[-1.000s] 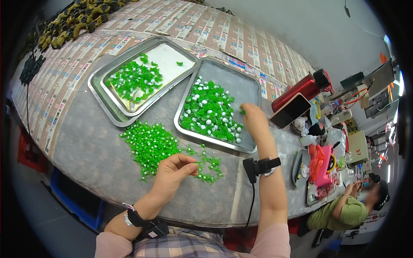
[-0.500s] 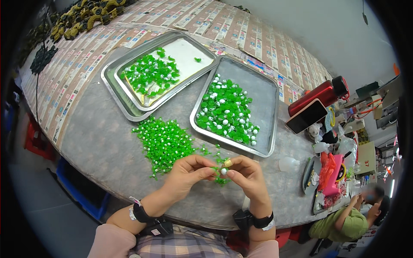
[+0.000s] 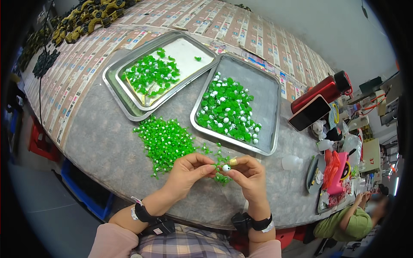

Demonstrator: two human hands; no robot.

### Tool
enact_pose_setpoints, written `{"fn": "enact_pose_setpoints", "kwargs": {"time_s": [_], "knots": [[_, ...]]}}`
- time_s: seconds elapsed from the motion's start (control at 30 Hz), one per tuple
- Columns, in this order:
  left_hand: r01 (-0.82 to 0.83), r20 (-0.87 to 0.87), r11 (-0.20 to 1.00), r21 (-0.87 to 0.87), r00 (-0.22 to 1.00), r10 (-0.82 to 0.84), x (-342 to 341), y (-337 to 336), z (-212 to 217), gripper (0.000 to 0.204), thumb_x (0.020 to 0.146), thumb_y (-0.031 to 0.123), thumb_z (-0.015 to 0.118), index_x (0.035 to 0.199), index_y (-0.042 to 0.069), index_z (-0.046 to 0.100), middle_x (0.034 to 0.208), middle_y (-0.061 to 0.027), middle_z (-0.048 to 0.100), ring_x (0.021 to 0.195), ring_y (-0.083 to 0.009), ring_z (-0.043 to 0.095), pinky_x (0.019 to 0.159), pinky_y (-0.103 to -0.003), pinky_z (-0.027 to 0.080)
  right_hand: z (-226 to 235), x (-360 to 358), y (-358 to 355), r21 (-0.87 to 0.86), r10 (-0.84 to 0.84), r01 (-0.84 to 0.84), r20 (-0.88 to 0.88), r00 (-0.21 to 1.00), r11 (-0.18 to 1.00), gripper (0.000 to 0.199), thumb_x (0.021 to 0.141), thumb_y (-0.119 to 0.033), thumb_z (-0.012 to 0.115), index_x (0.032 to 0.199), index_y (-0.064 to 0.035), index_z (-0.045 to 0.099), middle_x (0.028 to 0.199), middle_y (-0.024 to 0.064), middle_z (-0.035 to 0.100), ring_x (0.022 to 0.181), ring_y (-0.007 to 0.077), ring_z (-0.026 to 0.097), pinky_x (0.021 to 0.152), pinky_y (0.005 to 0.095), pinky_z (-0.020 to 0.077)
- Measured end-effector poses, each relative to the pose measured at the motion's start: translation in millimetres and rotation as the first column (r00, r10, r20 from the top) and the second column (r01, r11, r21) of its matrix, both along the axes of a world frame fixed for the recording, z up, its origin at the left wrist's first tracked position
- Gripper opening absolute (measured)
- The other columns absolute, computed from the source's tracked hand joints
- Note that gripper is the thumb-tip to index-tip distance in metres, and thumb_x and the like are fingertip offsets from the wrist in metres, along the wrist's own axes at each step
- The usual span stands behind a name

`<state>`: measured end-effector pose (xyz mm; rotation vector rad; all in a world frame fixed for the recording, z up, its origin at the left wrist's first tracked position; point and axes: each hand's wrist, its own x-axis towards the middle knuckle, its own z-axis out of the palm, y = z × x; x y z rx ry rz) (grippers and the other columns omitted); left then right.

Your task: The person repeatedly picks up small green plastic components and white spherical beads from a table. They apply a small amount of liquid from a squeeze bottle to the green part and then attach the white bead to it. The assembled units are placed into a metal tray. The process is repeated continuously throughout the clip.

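Close together near the table's front edge, both my hands are closed in a pinch. Between the thumb and fingertips of my right hand is a small white ball with a dark spot. My left hand pinches a small green plastic piece beside the ball, mostly hidden by the fingertips. A yellow wrap covers one right fingertip. Loose green pieces lie just below my hands. Left of them spreads a pile of small green and white pieces.
Beyond stands a metal tray with green pieces and white balls; left of it, stacked trays hold more. At right are a phone, a red bottle, a clear plastic cup and a pink container. A co-worker sits at lower right.
The white ball has shifted slightly right and up in my right fingers and its dark spot now shows. My left hand has hardly moved. The whole view has shifted a little.
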<state>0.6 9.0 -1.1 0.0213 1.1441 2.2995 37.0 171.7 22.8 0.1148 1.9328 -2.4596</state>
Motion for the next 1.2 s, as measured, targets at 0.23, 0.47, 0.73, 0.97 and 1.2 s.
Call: {"fn": "enact_pose_setpoints", "kwargs": {"time_s": [0.23, 0.47, 0.73, 0.97, 1.2], "knots": [[0.0, -0.041, 0.999, -0.039, 0.999, -0.002, 1, 0, -2, 0.011, 0.076, 0.005, 0.057, 0.085, -0.001, 0.055, 0.077, -0.0066, 0.058, 0.07, -0.0114, 0.056, 0.065, -0.022, 0.047, 0, 0, -1, 0.12, 0.029, -0.03, 0.012, 1.0, 0.992, 0.019, 0.072, 0.0, 0.06, 0.09, 0.0002, 0.055, 0.083, 0.0056, 0.059, 0.075, 0.0102, 0.057, 0.065, 0.0195, 0.0448], [-0.102, -0.306, 0.956, -0.275, 0.952, 0.014, 3, 3, 0, 0.006, 0.073, 0.001, 0.058, 0.079, 0.0, 0.056, 0.078, -0.0061, 0.056, 0.071, -0.0115, 0.054, 0.062, -0.023, 0.045, -1, 0, -3, 0.037, 0.028, -0.032, 0.09, 0.996, 0.999, 0.016, 0.073, -0.002, 0.06, 0.089, 0.0005, 0.055, 0.082, 0.0056, 0.059, 0.073, 0.0088, 0.056, 0.061, 0.0171, 0.0426], [-0.371, -0.771, 0.813, -0.449, 0.621, -0.142, 2, 1, 7, 0.012, 0.068, 0.008, 0.062, 0.078, 0.003, 0.058, 0.073, -0.0081, 0.056, 0.066, -0.0204, 0.054, 0.058, -0.027, 0.042, -4, 0, 7, 0.062, 0.122, -0.131, 0.134, 0.983, 0.989, 0.025, 0.075, -0.006, 0.058, 0.098, 0.003, 0.054, 0.083, 0.0074, 0.059, 0.074, 0.0108, 0.056, 0.064, 0.0197, 0.0443], [-0.317, -0.693, 0.793, -0.521, 0.699, -0.176, 2, 1, 6, 0.007, 0.069, 0.002, 0.062, 0.075, 0.002, 0.057, 0.071, -0.0053, 0.057, 0.063, -0.0138, 0.055, 0.056, -0.023, 0.044, -6, -4, 10, 0.004, 0.174, -0.178, 0.201, 0.964, 0.984, 0.024, 0.076, -0.006, 0.058, 0.098, 0.0031, 0.055, 0.082, 0.009, 0.06, 0.073, 0.012, 0.057, 0.065, 0.0207, 0.0452], [-0.358, -0.229, 0.926, -0.119, 0.917, 0.325, -65, -35, 29, 0.016, 0.076, 0.01, 0.056, 0.09, 0.003, 0.053, 0.076, -0.0038, 0.055, 0.064, -0.0099, 0.052, 0.06, -0.021, 0.045, 0, -2, 47, 0.594, -0.088, 0.056, 0.025, 0.996, 0.803, 0.009, 0.073, -0.007, 0.058, 0.08, -0.0016, 0.057, 0.072, 0.004, 0.06, 0.063, 0.0096, 0.056, 0.056, 0.0227, 0.0443]]}}
